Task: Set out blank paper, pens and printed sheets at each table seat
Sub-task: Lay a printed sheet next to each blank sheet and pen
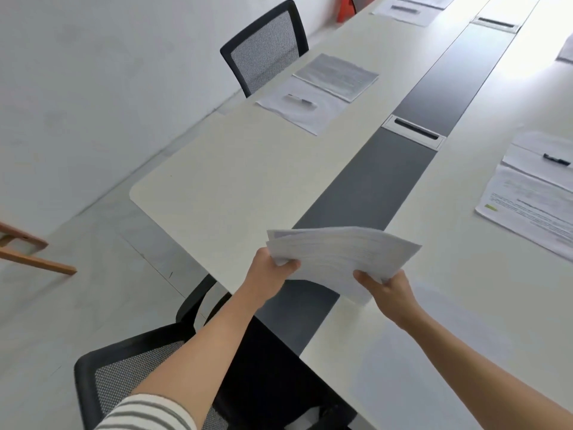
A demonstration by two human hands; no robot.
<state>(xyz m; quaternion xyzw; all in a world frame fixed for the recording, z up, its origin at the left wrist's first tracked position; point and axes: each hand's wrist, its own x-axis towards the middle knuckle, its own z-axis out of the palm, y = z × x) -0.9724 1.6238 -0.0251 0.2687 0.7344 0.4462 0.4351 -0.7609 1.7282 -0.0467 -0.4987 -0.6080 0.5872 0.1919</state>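
Stack of white paper sheets (341,256), slightly fanned, held in the air above the near end of the long white surface (248,181), over its dark grey central strip (372,187). The left hand (269,268) has its grip closed on the stack's left corner, thumb on top and fingers hidden beneath. The right hand (387,290) has its grip closed on the stack's near edge, thumb likewise on top.

Along the left edge of the surface lie a blank white sheet (310,116) carrying a blurred pen (300,100) and, just beyond and touching it, a grey printed sheet (336,76); a black mesh-backed chair (266,48) stands at that edge. Near the right edge lie a printed sheet with a green mark (527,209) and a white sheet bearing a black pen (556,159). A second black mesh chair (130,377) stands at the near end, beneath the left forearm. A silver cable hatch (414,131) sits in the grey strip. More paper sets lie toward the far end, too blurred to tell apart.
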